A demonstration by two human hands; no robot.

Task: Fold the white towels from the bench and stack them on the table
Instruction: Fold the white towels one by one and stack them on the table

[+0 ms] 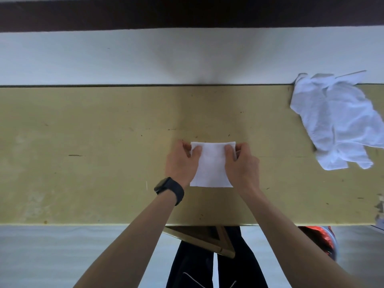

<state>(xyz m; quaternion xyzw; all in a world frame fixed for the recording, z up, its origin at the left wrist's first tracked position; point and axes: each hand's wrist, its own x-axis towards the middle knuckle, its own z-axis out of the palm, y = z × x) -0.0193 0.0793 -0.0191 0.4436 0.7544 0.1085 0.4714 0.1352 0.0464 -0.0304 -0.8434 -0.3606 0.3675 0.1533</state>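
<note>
White towel [211, 165] nearly folded, far corners pinched by left hand [181, 161] and right hand [243, 163]; crumpled pile [336, 121] awaits folding; no stack visible.

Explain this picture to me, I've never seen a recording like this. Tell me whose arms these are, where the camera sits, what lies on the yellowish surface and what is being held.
There is no machine here: the arms belong to a person, and the single camera is worn on their head, looking forward and down, so you see what they see. The left hand, with a dark watch on its wrist, and the right hand each pinch a far corner of a small folded white towel, thumbs on top. The towel lies flat on the yellowish surface. At the right edge of that surface is a crumpled heap of white cloth, not yet folded. Below the near edge you see the person's dark trousers.
</note>
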